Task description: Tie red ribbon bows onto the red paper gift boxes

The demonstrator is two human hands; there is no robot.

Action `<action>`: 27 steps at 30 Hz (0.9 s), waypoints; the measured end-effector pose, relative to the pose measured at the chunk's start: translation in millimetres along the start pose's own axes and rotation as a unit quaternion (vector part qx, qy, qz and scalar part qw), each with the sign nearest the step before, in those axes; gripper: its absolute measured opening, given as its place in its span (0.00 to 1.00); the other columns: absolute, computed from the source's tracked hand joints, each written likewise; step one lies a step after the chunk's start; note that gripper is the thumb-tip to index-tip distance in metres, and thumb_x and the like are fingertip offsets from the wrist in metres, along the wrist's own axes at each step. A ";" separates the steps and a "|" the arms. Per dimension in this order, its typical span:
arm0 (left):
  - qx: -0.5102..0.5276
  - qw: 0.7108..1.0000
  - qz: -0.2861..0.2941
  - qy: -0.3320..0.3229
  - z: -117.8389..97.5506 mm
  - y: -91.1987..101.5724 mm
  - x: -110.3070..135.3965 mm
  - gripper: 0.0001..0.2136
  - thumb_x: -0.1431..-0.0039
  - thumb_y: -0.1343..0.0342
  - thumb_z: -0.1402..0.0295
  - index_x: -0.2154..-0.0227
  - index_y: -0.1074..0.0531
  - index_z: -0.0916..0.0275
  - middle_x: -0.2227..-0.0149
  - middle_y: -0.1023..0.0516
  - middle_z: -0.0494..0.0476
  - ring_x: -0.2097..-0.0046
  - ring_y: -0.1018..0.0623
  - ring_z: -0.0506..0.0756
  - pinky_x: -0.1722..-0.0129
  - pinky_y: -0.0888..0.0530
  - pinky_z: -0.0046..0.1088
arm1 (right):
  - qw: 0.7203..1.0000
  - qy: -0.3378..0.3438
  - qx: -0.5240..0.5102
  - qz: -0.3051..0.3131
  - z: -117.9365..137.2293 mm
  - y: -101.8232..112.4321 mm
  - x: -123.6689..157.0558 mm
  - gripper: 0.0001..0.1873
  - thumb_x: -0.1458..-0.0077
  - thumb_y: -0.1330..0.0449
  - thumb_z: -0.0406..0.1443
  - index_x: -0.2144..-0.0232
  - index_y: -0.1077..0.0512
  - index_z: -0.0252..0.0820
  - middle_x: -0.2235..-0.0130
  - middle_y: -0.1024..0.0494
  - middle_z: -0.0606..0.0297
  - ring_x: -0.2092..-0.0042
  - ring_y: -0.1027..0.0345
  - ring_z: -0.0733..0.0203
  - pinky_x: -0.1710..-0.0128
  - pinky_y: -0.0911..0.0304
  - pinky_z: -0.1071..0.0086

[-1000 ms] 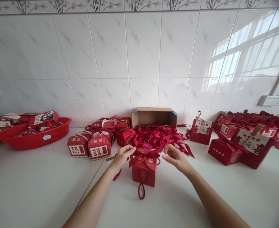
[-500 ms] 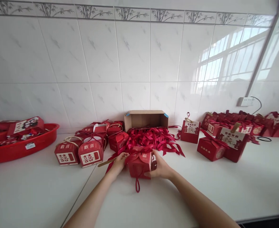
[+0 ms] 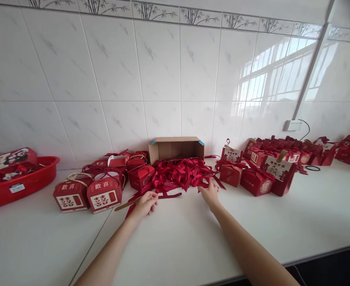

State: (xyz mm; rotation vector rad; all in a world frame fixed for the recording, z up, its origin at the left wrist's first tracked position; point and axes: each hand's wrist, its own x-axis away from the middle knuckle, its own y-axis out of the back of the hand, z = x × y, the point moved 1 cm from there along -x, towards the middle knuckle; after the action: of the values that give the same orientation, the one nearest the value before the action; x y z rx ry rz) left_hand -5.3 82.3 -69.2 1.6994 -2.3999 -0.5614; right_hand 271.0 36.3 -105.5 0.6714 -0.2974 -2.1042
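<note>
Head view: the left hand (image 3: 147, 202), fingers curled, lay near a gold strip (image 3: 125, 205); whether it gripped anything could not be told. The right hand (image 3: 210, 194), loosely parted, was at the right front edge of the red ribbon pile (image 3: 181, 174), before a cardboard box (image 3: 153, 154). A ribbon-topped red box (image 3: 230, 176) stood farther right.

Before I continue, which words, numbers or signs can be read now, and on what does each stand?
"歡喜": upper front of the rope-handled box and the box beside it.
"囍": white front labels of both.
"喜": card on the front bag.
Too small to read: sticker on the red tub, all other lettering.
</note>
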 end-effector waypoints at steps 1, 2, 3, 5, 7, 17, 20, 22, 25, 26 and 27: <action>-0.014 1.000 -0.014 -0.015 -1.1 0.5 0.8 0.14 0.51 0.48 0.56 0.68 0.34 0.61 0.74 0.30 0.50 0.78 0.31 0.50 0.79 0.37 0.24 | 1.000 -0.011 0.011 0.020 -0.1 -5.8 2.4 0.38 0.48 0.48 0.39 0.37 0.56 0.38 0.41 0.46 0.42 0.50 0.35 0.47 0.54 0.36 0.56; -0.030 0.999 -0.031 -0.033 -2.9 1.8 1.8 0.13 0.51 0.47 0.57 0.68 0.34 0.60 0.74 0.30 0.51 0.76 0.31 0.51 0.77 0.35 0.26 | 0.999 -0.026 0.021 0.033 0.4 -10.0 4.9 0.37 0.50 0.45 0.38 0.39 0.50 0.39 0.41 0.45 0.46 0.49 0.36 0.47 0.53 0.36 0.57; -0.042 0.997 -0.050 -0.051 -5.4 3.9 3.0 0.12 0.52 0.46 0.58 0.68 0.33 0.59 0.72 0.30 0.51 0.73 0.30 0.53 0.72 0.32 0.29 | 0.998 -0.039 0.030 0.044 1.4 -12.7 7.3 0.35 0.52 0.44 0.38 0.41 0.45 0.41 0.41 0.45 0.49 0.47 0.37 0.48 0.52 0.37 0.57; -0.090 0.984 -0.112 -0.102 -12.8 11.6 6.1 0.10 0.52 0.45 0.61 0.67 0.32 0.58 0.67 0.29 0.55 0.63 0.28 0.57 0.59 0.31 0.35 | 0.995 -0.040 0.047 0.074 4.5 -14.3 11.9 0.32 0.54 0.41 0.37 0.44 0.39 0.43 0.40 0.45 0.52 0.44 0.41 0.48 0.49 0.40 0.58; -0.184 0.942 -0.237 -0.152 -21.8 23.9 10.5 0.10 0.49 0.45 0.64 0.63 0.30 0.59 0.58 0.29 0.61 0.51 0.32 0.63 0.48 0.37 0.42 | 0.993 -0.032 0.060 0.101 7.8 -12.2 16.0 0.31 0.55 0.40 0.36 0.46 0.36 0.42 0.41 0.43 0.52 0.42 0.44 0.46 0.46 0.43 0.57; -0.310 0.777 -0.546 0.044 3.5 72.2 8.4 0.41 0.55 0.41 0.48 0.39 0.48 0.58 0.36 0.61 0.73 0.37 0.53 0.77 0.46 0.49 0.60 | 0.987 -0.006 0.069 0.146 22.1 -3.7 23.3 0.28 0.53 0.42 0.34 0.47 0.36 0.39 0.52 0.29 0.53 0.50 0.36 0.51 0.53 0.40 0.61; -0.263 0.799 -0.533 0.086 17.7 75.9 4.1 0.45 0.57 0.39 0.48 0.38 0.52 0.55 0.37 0.57 0.74 0.39 0.46 0.77 0.48 0.44 0.58 | 0.987 -0.001 0.057 0.149 22.5 -3.0 22.4 0.19 0.53 0.44 0.31 0.56 0.31 0.40 0.65 0.26 0.60 0.63 0.32 0.57 0.61 0.38 0.65; -0.231 0.810 -0.529 0.103 20.3 79.5 4.2 0.44 0.57 0.39 0.50 0.39 0.51 0.54 0.39 0.53 0.74 0.40 0.43 0.76 0.48 0.42 0.58 | 0.987 0.002 0.049 0.151 22.1 -2.5 22.3 0.15 0.55 0.45 0.29 0.62 0.29 0.41 0.71 0.28 0.65 0.69 0.34 0.60 0.66 0.38 0.68; -0.173 0.820 -0.541 0.066 12.1 83.9 7.1 0.39 0.54 0.39 0.53 0.40 0.48 0.56 0.41 0.50 0.72 0.41 0.40 0.74 0.48 0.40 0.56 | 0.989 0.010 0.044 0.142 21.5 -1.6 22.5 0.17 0.61 0.46 0.24 0.67 0.29 0.42 0.73 0.30 0.67 0.71 0.35 0.62 0.68 0.39 0.70; -0.158 0.818 -0.553 0.026 6.4 83.7 8.5 0.40 0.54 0.39 0.53 0.40 0.49 0.57 0.40 0.50 0.72 0.41 0.40 0.73 0.46 0.39 0.54 | 0.989 0.014 0.044 0.138 21.3 -1.4 22.5 0.19 0.63 0.46 0.23 0.67 0.29 0.42 0.72 0.30 0.67 0.70 0.36 0.62 0.68 0.40 0.70; -0.149 0.812 -0.564 -0.027 -0.3 82.1 10.0 0.41 0.54 0.39 0.53 0.39 0.50 0.59 0.40 0.50 0.71 0.40 0.41 0.71 0.45 0.40 0.51 | 0.990 0.017 0.044 0.135 21.1 -1.3 22.5 0.20 0.65 0.46 0.22 0.67 0.29 0.42 0.71 0.31 0.67 0.70 0.36 0.62 0.68 0.40 0.71</action>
State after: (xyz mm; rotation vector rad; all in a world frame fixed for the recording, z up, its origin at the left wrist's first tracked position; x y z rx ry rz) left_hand -80.8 96.7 -38.5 2.7779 -0.9450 -1.0199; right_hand 247.7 18.1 -96.6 0.6780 -0.4385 -1.8293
